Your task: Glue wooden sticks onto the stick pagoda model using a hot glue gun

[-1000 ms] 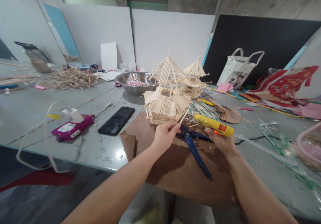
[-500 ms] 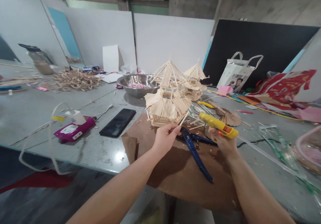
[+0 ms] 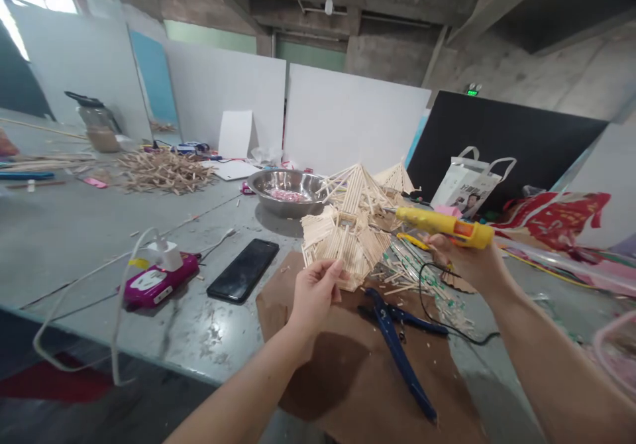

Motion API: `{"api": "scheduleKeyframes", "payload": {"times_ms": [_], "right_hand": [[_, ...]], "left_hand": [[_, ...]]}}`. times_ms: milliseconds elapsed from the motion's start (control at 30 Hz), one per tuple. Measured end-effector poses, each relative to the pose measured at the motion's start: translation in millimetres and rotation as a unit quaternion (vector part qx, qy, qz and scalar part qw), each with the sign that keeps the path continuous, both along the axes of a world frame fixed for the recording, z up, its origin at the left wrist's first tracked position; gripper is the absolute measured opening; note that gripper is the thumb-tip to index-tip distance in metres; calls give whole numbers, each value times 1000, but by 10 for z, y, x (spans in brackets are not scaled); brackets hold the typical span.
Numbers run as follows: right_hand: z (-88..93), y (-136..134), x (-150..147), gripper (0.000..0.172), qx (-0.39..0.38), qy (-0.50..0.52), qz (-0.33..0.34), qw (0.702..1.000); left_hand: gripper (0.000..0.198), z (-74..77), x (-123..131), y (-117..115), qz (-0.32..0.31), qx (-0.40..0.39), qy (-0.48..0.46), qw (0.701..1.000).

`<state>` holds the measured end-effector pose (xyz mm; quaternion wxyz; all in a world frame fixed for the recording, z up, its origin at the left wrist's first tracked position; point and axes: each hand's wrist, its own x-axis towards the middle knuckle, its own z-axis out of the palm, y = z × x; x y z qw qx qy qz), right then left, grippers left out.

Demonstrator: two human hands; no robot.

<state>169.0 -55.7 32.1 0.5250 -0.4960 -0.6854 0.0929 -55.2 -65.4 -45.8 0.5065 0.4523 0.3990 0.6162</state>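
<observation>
My left hand (image 3: 318, 291) is pinched on a thin wooden stick (image 3: 340, 253), which blends into the model behind it. That hand is in front of a model pavilion (image 3: 348, 232) built of pale wooden sticks with a pointed roof. My right hand (image 3: 460, 258) grips a yellow hot glue gun (image 3: 437, 222), its nozzle pointing left at the model's roof; whether the tip touches is unclear. A second stick model (image 3: 397, 177) is partly hidden behind the first. Blue-handled cutters (image 3: 400, 351) lie on a brown board (image 3: 338, 378) below my hands.
A black phone (image 3: 243, 270) and a purple power strip (image 3: 161, 281) with a white cable lie on the left. Behind are a metal bowl (image 3: 263, 195) and a pile of sticks (image 3: 166, 171). Loose sticks (image 3: 422, 272) and the glue gun's black cord (image 3: 477, 341) are at right.
My right hand has raised the glue gun, its nozzle now beside the model's roof. My left hand has moved down and slightly left against the model with the stick. The view has tilted upward.
</observation>
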Motion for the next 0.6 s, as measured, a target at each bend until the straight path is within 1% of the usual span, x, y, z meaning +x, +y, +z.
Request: {"api": "scheduleKeyframes", "payload": {"times_ms": [33, 100, 167, 233, 300, 400, 600], "right_hand": [[102, 45, -52, 26, -1, -27, 15, 1000], [291, 114, -167, 25, -7, -78, 17, 997], [449, 158, -285, 24, -24, -120, -2, 993], [566, 190, -386, 24, -42, -162, -29, 985], [640, 221, -460, 24, -49, -207, -48, 976], [694, 273, -528, 25, -47, -259, -52, 963], [760, 335, -621, 24, -59, -300, -35, 951]], "left_hand": [[28, 24, -33, 23, 2, -3, -3, 1000], [27, 53, -84, 68, 9, -6, -10, 1000], [28, 61, -120, 107, 9, -1, -18, 1000], [28, 57, -148, 135, 7, 4, -25, 1000], [28, 43, -171, 154, 6, 6, -33, 999], [28, 15, -194, 170, 5, -4, -45, 999], [31, 10, -211, 166, -4, -32, -71, 997]]}}
